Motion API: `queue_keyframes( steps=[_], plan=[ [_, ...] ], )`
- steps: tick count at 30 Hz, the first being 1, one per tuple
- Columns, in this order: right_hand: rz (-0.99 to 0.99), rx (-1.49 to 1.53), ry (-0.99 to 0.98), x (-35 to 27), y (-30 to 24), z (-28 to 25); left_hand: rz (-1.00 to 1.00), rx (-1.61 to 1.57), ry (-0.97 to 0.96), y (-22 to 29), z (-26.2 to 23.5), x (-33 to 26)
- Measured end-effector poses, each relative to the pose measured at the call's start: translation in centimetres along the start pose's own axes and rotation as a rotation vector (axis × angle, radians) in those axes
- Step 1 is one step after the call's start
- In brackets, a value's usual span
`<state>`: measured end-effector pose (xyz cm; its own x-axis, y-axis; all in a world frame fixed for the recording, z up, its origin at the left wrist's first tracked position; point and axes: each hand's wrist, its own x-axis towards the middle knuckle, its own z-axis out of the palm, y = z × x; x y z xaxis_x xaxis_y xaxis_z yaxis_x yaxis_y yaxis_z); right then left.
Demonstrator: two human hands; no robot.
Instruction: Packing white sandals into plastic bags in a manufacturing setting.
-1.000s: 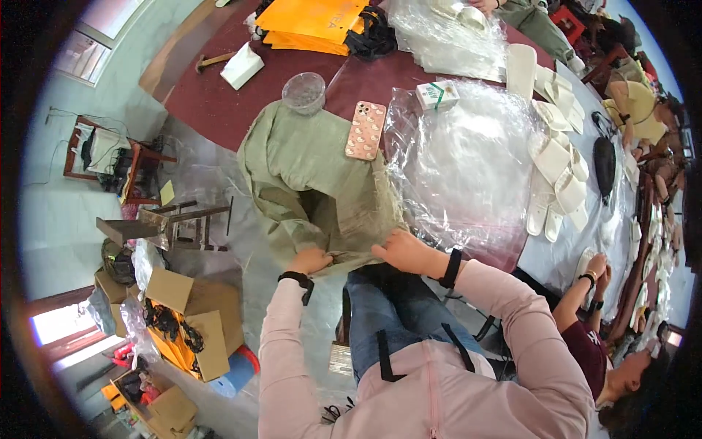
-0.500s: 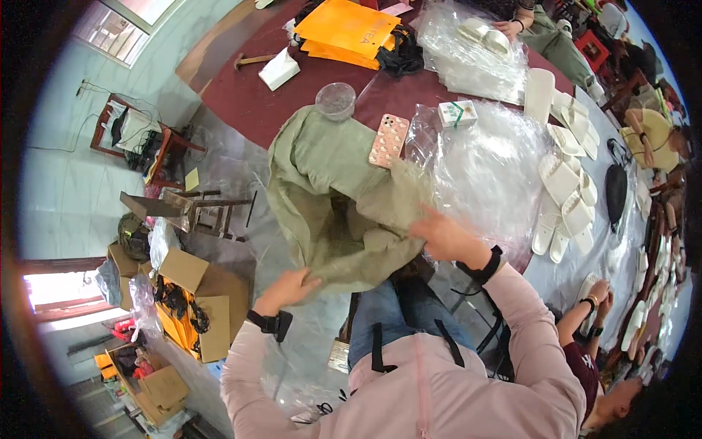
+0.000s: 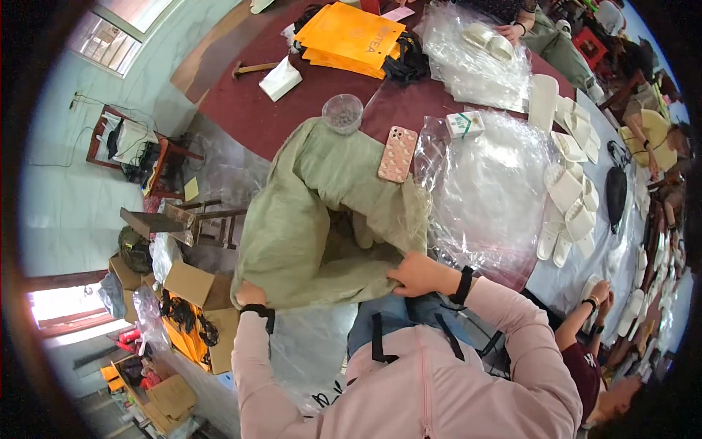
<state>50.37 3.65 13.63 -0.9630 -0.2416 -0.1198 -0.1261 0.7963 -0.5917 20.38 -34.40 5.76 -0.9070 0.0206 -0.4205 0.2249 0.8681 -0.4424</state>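
Holding grn sack (image 3: 289, 234), L hand (image 3: 251, 295) on edge, R hand (image 3: 425, 275) ditto

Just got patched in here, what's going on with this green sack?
A person has both hands on the rim of a green sack: the left hand at its left corner, the right hand on the near right edge. Its mouth gapes open. A phone in a pink patterned case and a clear round tub sit at its far side; clear plastic bags lie to the right.
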Motion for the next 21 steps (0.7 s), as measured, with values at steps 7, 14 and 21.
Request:
queue_keyframes(
  steps=[7,14,21],
  plan=[
    [0.077,-0.296,-0.257,3.5,0.5,7.9,0.112,-0.235,-0.273,-6.4,3.3,4.8],
    [0.304,-0.327,0.052,5.1,3.0,16.6,0.531,0.23,-0.679,5.7,0.8,5.8],
    [0.279,-0.039,0.521,2.3,2.5,2.9,1.61,-0.411,0.25,26.7,-15.3,-6.3]
  ],
)
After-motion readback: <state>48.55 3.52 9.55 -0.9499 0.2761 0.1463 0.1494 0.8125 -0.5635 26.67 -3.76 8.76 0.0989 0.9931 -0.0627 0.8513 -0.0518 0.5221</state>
